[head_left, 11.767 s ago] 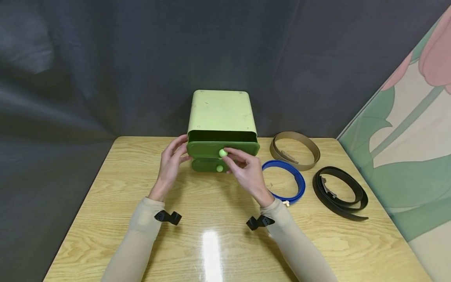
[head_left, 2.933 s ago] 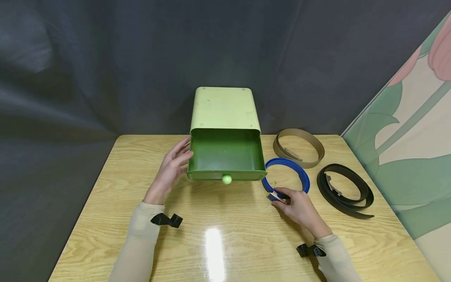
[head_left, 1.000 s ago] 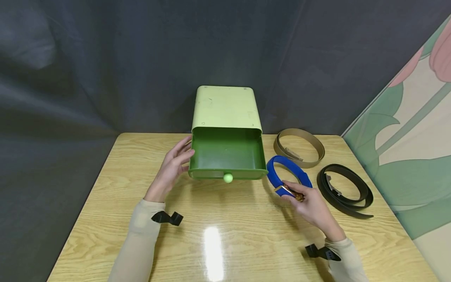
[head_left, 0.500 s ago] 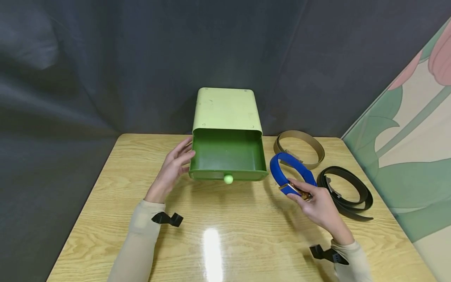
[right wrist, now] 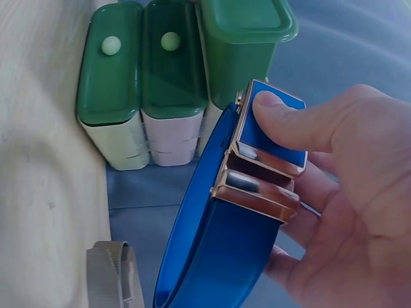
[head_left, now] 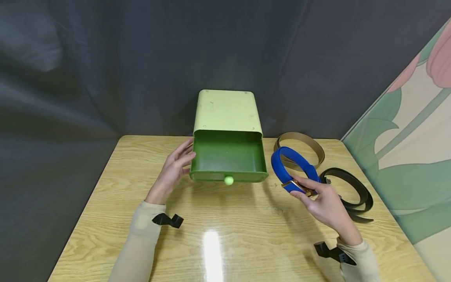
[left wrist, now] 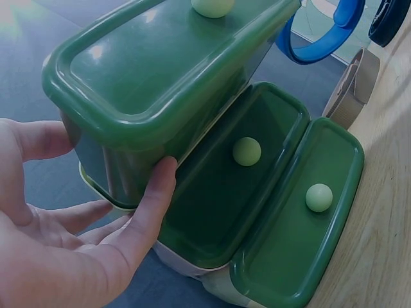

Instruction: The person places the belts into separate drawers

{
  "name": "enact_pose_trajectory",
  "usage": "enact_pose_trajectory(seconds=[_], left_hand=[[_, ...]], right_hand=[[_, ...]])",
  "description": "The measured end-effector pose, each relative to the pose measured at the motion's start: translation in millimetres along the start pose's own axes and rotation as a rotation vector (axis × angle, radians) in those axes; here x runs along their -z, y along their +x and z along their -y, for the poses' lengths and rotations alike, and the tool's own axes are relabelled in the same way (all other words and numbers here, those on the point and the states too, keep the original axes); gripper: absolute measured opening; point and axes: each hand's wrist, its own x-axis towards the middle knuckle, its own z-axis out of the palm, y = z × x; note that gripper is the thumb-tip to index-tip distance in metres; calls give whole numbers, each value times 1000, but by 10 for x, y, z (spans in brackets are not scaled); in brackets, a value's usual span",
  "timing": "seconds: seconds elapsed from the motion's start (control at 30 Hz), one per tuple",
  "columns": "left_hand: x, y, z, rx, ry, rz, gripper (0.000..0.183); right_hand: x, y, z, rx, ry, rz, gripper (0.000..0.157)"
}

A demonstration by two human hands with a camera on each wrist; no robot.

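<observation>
A coiled blue belt point(head_left: 279, 168) with a gold-edged buckle point(right wrist: 260, 186) hangs above the table, right of the drawer unit point(head_left: 228, 111). My right hand point(head_left: 327, 203) pinches it at the buckle, thumb on the blue plate and fingers behind. The unit's green top drawer point(head_left: 208, 177), with a light green knob point(head_left: 229, 180), is pulled well out. At its left side my left hand point(head_left: 170, 168) rests its fairly straight fingers against the drawer and casing. Two lower drawers, the middle one point(left wrist: 218, 205) and the bottom one point(left wrist: 302, 224), are pushed in, as the left wrist view shows.
A tan coiled belt point(head_left: 303, 136) lies at the table's back right, partly behind the blue one. The black coiled belt point(head_left: 352, 179) lies nearer, partly hidden by the right hand. A dark curtain point(head_left: 155, 66) stands behind the wooden table point(head_left: 141, 152).
The top drawer has been pulled out since the earliest frame. My right hand left its knob, took the blue belt by the buckle and lifted it up and rightward. The left hand stays put.
</observation>
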Motion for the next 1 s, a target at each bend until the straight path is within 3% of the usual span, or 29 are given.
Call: enact_pose_trajectory(seconds=[0.47, 1.0], left_hand=[[-5, -2, 11, 4, 19, 7, 70], [16, -2, 1, -9, 13, 10, 70]], right_hand=[[155, 51, 118, 41, -65, 54, 43], [272, 149, 245, 118, -75, 22, 48]])
